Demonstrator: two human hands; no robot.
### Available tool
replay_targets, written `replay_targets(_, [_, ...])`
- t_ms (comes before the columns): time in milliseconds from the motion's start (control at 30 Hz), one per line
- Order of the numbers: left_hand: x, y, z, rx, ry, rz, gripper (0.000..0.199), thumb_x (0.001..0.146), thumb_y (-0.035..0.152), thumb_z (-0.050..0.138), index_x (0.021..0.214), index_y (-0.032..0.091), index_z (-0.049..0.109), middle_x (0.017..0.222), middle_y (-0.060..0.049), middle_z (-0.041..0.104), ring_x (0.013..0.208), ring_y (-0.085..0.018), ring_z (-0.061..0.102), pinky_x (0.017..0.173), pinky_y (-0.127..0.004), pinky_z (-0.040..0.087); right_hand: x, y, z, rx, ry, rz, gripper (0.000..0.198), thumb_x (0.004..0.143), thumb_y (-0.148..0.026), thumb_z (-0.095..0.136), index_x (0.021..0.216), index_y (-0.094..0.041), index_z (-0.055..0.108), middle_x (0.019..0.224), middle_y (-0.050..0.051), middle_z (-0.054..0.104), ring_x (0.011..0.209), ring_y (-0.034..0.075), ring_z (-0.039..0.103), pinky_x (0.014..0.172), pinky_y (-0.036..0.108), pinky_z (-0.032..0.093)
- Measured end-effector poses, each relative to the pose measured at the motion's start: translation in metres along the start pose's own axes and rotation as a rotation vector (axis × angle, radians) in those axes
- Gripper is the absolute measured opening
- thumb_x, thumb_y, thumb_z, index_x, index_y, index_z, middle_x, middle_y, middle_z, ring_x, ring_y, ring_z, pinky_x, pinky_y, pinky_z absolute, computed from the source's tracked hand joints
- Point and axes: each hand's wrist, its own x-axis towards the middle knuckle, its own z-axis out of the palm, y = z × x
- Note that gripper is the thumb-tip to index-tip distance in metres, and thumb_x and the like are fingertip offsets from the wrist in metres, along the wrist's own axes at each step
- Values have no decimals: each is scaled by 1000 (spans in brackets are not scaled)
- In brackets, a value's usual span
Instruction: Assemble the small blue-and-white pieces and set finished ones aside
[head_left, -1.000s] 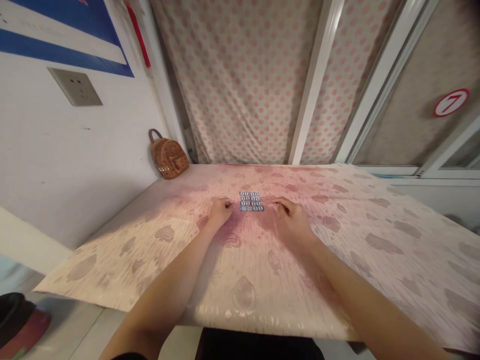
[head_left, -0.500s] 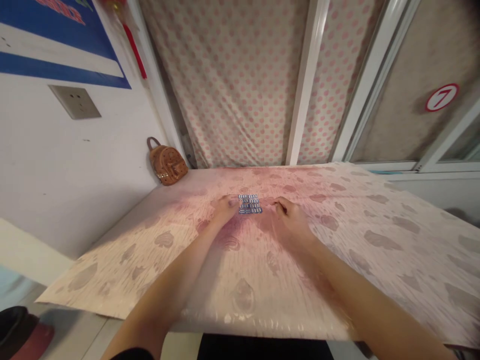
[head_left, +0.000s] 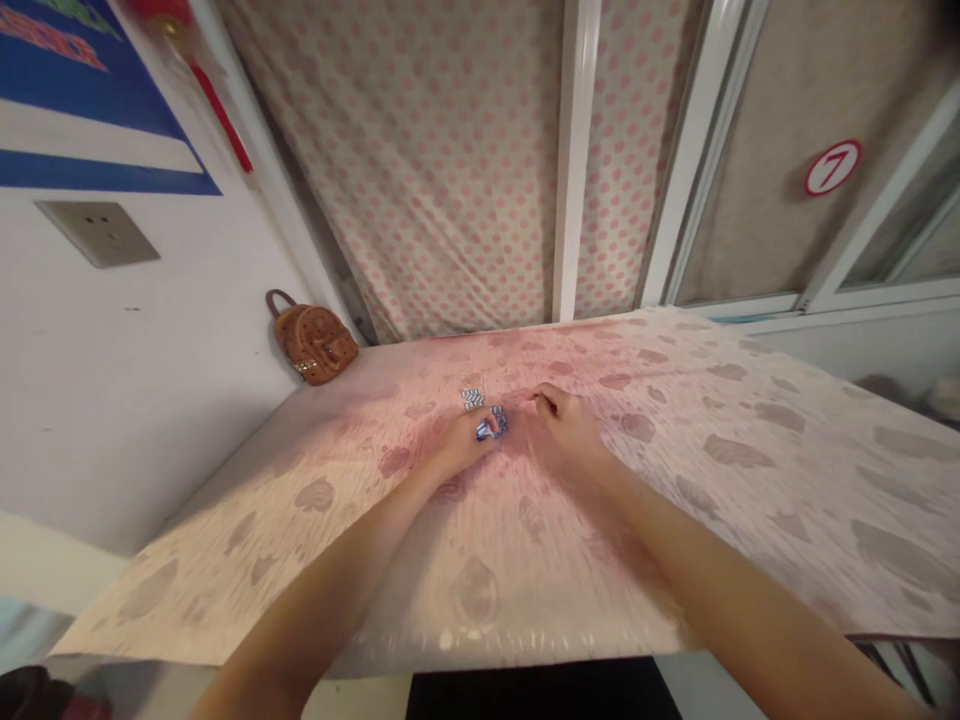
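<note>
Small blue-and-white rectangular pieces lie near the middle of the table in two clusters. The far cluster (head_left: 472, 398) sits flat, just beyond my left hand (head_left: 463, 441). The near cluster (head_left: 492, 423) is jumbled, and the fingers of my left hand curl around it; their tips are partly hidden and blurred. To the right, my right hand (head_left: 566, 420) rests low over the tabletop, apart from the pieces. Its thumb and forefinger are pinched together and the other fingers are folded in. Whatever it may hold is too small to make out.
A patterned pinkish cloth covers the table (head_left: 480, 590). A small brown backpack-shaped bag (head_left: 315, 343) stands at the far left corner against the wall. Behind the table hangs a dotted curtain (head_left: 435, 180). A wall socket (head_left: 99, 233) is on the left.
The pieces lay in neat rows; now they are split and jumbled. My left hand has moved right and nearer, into them. My right hand keeps its pinch. The view has shifted slightly.
</note>
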Motion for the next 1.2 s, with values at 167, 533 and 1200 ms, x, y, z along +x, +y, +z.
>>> replay_targets(167, [-10, -13, -29, 38, 145, -32, 30, 77, 7, 52, 101, 21, 63, 106, -5, 66, 102, -18, 61, 92, -29, 46, 0, 1, 3, 0, -1, 16, 30, 84, -20, 40, 89, -20, 70, 75, 3, 70, 64, 16, 59, 59, 25, 35])
replay_targets(533, [6, 4, -2, 49, 3, -125, 23, 70, 19, 67, 92, 20, 65, 105, -6, 68, 105, -23, 60, 93, -32, 45, -1, -1, -1, 2, -8, 15, 29, 84, -22, 41, 89, -21, 70, 75, 3, 70, 64, 15, 59, 59, 25, 35])
replay_targets(1200, [55, -45, 4, 314, 22, -222, 40, 85, 18, 52, 124, 14, 59, 130, -14, 59, 125, -27, 50, 109, -40, 36, 6, 51, 27, -335, -328, -49, 43, 83, -11, 51, 124, -16, 61, 131, 15, 59, 121, 25, 54, 104, 37, 39])
